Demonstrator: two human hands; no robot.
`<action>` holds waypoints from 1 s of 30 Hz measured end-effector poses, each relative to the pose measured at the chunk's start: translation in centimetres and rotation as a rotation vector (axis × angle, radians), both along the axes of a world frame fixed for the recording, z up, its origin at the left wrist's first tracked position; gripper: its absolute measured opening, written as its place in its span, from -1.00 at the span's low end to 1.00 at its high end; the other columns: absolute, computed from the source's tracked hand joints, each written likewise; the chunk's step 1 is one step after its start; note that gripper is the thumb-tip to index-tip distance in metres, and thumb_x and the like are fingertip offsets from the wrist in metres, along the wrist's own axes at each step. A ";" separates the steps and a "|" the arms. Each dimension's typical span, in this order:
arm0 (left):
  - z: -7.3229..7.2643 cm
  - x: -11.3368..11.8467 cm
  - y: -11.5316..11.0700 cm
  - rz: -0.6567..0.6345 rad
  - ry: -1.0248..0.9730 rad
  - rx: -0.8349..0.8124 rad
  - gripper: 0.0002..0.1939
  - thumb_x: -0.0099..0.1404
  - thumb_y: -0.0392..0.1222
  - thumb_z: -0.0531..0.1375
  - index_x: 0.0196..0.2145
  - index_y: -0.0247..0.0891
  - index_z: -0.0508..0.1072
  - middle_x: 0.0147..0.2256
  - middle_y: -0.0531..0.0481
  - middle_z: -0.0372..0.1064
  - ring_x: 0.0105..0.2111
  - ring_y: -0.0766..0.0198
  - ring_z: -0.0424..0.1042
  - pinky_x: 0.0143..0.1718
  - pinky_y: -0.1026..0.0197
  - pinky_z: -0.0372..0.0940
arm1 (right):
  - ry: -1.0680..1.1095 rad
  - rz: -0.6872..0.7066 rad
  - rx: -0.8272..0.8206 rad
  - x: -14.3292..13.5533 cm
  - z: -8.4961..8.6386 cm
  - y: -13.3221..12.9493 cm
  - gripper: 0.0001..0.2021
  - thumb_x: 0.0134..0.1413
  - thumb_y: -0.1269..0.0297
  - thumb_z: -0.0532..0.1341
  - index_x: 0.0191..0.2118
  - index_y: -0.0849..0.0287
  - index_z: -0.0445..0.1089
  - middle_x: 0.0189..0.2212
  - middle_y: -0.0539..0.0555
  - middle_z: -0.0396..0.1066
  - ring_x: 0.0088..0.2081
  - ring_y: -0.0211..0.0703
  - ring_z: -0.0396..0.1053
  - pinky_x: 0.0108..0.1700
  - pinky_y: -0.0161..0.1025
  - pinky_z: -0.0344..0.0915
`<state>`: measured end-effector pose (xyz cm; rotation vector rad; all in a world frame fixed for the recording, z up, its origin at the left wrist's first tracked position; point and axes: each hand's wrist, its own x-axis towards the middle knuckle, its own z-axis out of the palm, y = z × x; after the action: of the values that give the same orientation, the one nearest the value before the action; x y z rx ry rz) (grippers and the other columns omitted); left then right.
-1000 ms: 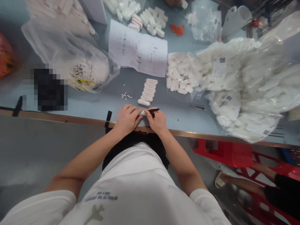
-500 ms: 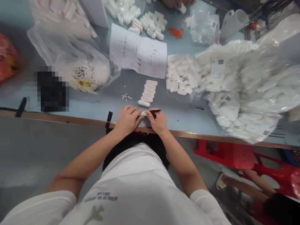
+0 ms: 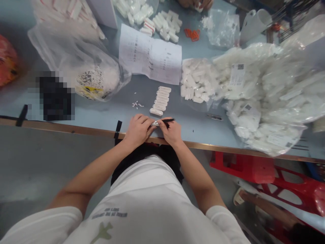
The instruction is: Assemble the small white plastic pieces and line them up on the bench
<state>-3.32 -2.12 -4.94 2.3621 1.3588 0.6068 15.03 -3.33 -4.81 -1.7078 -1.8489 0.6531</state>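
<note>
Close to the table's front edge, my left hand (image 3: 138,130) is closed on one end of a small white plastic piece (image 3: 155,124) with a row of dark marks or holes. My right hand (image 3: 172,132) grips a thin black pen-like tool (image 3: 168,120) and touches the other end of the piece; which kind of tool it is I cannot tell. Just beyond my fingers lies a column of several similar white plastic pieces (image 3: 161,100). Left of them, tiny white parts (image 3: 137,105) are scattered on the table.
A printed paper sheet (image 3: 151,56) lies behind the column. Bags of white parts (image 3: 196,81) crowd the right side, near a small metal tool (image 3: 215,117). At left is a plastic bag (image 3: 93,81). Another person's hands (image 3: 196,4) work at the far side. Red stools (image 3: 243,169) stand at right.
My hands and the white piece stay nearly in place. The other person's hands across the table have shifted, and a person's legs at lower right have moved.
</note>
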 end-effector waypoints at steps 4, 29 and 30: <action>0.0 -0.1 0.0 -0.004 -0.003 0.006 -0.70 0.43 -0.01 0.10 -0.15 -0.22 0.54 -0.19 -0.13 0.52 -0.12 0.05 0.35 -0.12 0.03 0.19 | -0.029 -0.008 -0.017 -0.2 0.0 -0.1 -0.62 0.35 -0.01 0.05 -0.24 0.11 0.52 -0.33 0.09 0.56 -0.26 -0.11 0.51 -0.15 -0.24 0.36; 0.0 -0.1 0.1 -0.002 -0.015 -0.001 -0.69 0.43 0.00 0.09 -0.14 -0.22 0.53 -0.19 -0.15 0.51 -0.12 0.05 0.36 -0.07 0.02 0.20 | 0.007 -0.003 0.009 -0.4 0.2 0.1 -0.56 0.35 -0.07 0.02 -0.24 0.10 0.51 -0.33 0.09 0.56 -0.26 -0.11 0.51 -0.15 -0.24 0.37; 0.0 -0.1 0.1 -0.002 -0.016 0.001 -0.70 0.43 0.00 0.09 -0.15 -0.22 0.53 -0.19 -0.14 0.52 -0.12 0.05 0.36 -0.08 0.02 0.20 | 0.007 0.001 0.010 -0.4 0.1 0.1 -0.56 0.35 -0.07 0.02 -0.24 0.11 0.51 -0.33 0.09 0.56 -0.26 -0.11 0.51 -0.15 -0.24 0.37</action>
<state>-3.40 -2.06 -4.96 2.3539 1.3499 0.6238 14.62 -3.26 -4.67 -1.6957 -1.8457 0.6483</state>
